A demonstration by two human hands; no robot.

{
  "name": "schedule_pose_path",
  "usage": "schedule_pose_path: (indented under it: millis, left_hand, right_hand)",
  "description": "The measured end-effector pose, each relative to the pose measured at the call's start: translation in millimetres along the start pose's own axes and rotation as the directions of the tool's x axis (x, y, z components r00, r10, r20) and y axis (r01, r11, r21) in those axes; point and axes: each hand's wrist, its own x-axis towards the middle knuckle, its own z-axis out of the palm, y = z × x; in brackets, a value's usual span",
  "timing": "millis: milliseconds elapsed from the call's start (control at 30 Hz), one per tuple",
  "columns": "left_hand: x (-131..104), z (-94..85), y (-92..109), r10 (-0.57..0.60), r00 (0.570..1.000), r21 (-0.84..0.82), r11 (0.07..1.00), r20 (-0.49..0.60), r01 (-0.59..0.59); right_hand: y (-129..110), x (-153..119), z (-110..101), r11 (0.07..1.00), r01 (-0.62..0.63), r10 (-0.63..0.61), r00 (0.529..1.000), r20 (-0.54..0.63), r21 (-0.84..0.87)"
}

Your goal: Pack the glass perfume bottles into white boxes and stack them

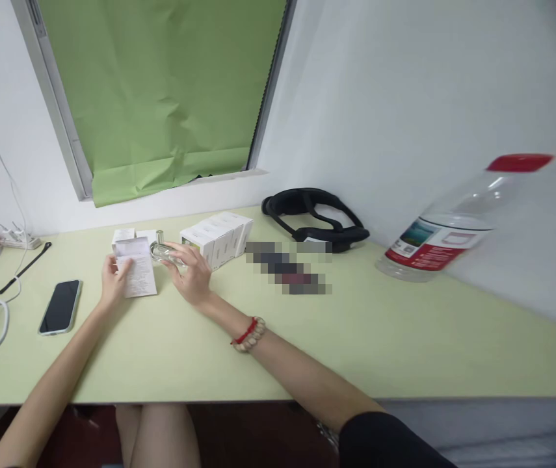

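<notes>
Your pale green table (404, 351) ends at a front edge running across the lower part of the frame, and its back edge meets the white wall (453, 84). You have open room below both hands, and more at lower right. At left of centre, your left hand (113, 279) pinches a printed paper (141, 278) between thumb and fingers; just beside it, your right hand (190, 276) has its fingers curled round a small glass bottle (159, 252).

Close to your right hand, a row of white boxes (224, 240) stands in the way, with a black headset (331, 238) beyond them at upper centre. A pixelated patch (287, 266) hides whatever lies right of the boxes. A large plastic bottle (434, 244) leans in the view at right. On the left side you have a phone (60, 307), a thin black strip (25, 268) and a white cable (6, 318).

You can count one paper, one phone, one headset, two bottles and at least three boxes in the row
</notes>
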Motion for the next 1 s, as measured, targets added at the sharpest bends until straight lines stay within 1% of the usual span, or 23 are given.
schedule_pose_path:
  millis: [33, 67, 100, 133, 167, 200, 267, 300, 333, 367, 433, 467, 567, 667, 700, 767, 833, 867, 1000]
  left_hand:
    - [-3.7, 2.7, 0.9, 0.02, 0.998, 0.033, 0.999, 0.052, -0.021]
    - [-7.4, 5.0, 1.4, 0.031, 0.994, 0.056, 0.998, 0.1, -0.037]
    - [-10.7, 6.8, 1.4, 0.042, 0.989, 0.074, 0.996, 0.141, -0.053]
    - [-13.5, 7.8, 1.0, 0.051, 0.982, 0.092, 0.993, 0.18, -0.069]
    - [-15.9, 8.3, 0.2, 0.058, 0.974, 0.112, 0.99, 0.219, -0.084]
    - [-17.7, 8.2, -1.0, 0.063, 0.966, 0.136, 0.986, 0.252, -0.1]
    - [-19.8, 6.9, -3.5, 0.073, 0.945, 0.189, 0.972, 0.318, -0.138]
    - [-20.2, 6.1, -4.6, 0.081, 0.933, 0.209, 0.964, 0.351, -0.162]
    - [-20.3, 5.3, -5.3, 0.093, 0.919, 0.224, 0.956, 0.383, -0.19]
    - [-20.2, 4.7, -5.6, 0.112, 0.904, 0.231, 0.947, 0.413, -0.223]
    - [-19.8, 3.9, -5.6, 0.149, 0.88, 0.235, 0.931, 0.452, -0.278]
    - [-19.7, 3.7, -5.6, 0.159, 0.877, 0.239, 0.926, 0.454, -0.292]
    - [-19.4, 3.6, -6.5, 0.147, 0.891, 0.263, 0.923, 0.43, -0.279]
    - [-19.7, 3.3, -8.6, 0.123, 0.897, 0.288, 0.921, 0.424, -0.262]
    - [-19.9, 3.2, -8.9, 0.121, 0.897, 0.294, 0.919, 0.425, -0.264]
    - [-20.5, 3.2, -8.1, 0.119, 0.897, 0.304, 0.915, 0.426, -0.266]
    - [-21.3, 3.6, -5.6, 0.12, 0.896, 0.31, 0.911, 0.429, -0.27]
    - [-21.8, 4.1, -4.0, 0.12, 0.895, 0.312, 0.91, 0.43, -0.272]
    - [-23.7, 6.8, 1.0, 0.114, 0.907, 0.307, 0.918, 0.406, -0.252]
  right_hand:
    - [0.0, 0.5, -1.4, 0.998, 0.054, -0.055, 0.998, -0.036, -0.009]
    - [0.4, 0.5, -2.7, 0.994, 0.106, -0.106, 0.993, -0.047, -0.016]
    - [1.1, -0.1, -4.0, 0.988, 0.152, -0.153, 0.988, -0.03, -0.019]
    - [2.0, -1.1, -5.0, 0.981, 0.192, -0.192, 0.981, 0.02, -0.011]
    - [2.7, -2.2, -5.8, 0.974, 0.227, -0.227, 0.969, 0.097, 0.011]
    - [3.1, -3.4, -6.4, 0.966, 0.255, -0.259, 0.947, 0.189, 0.046]
    - [2.5, -5.0, -6.6, 0.949, 0.285, -0.315, 0.881, 0.353, 0.137]
    - [1.7, -5.2, -6.4, 0.94, 0.291, -0.339, 0.85, 0.403, 0.176]
    - [1.0, -4.9, -6.2, 0.933, 0.296, -0.358, 0.83, 0.427, 0.206]
    - [0.6, -4.2, -5.9, 0.928, 0.298, -0.369, 0.825, 0.428, 0.224]
    - [1.0, -2.0, -5.9, 0.93, 0.29, -0.359, 0.846, 0.393, 0.225]
    - [1.9, -0.7, -6.1, 0.937, 0.279, -0.34, 0.863, 0.373, 0.209]
    - [4.5, 3.0, -7.6, 0.962, 0.247, -0.271, 0.912, 0.308, 0.115]
    - [3.9, 5.5, -9.3, 0.964, 0.259, -0.265, 0.946, 0.187, 0.057]
    - [3.3, 6.0, -9.6, 0.967, 0.248, -0.253, 0.953, 0.165, 0.053]
    - [2.6, 6.2, -9.3, 0.979, 0.193, -0.2, 0.964, 0.177, 0.058]
    - [3.5, 5.4, -7.9, 0.989, 0.13, -0.142, 0.962, 0.234, 0.066]
    - [4.4, 4.7, -6.8, 0.99, 0.116, -0.132, 0.958, 0.256, 0.075]
    - [5.8, 3.0, -3.7, 0.98, 0.142, -0.177, 0.941, 0.288, 0.139]
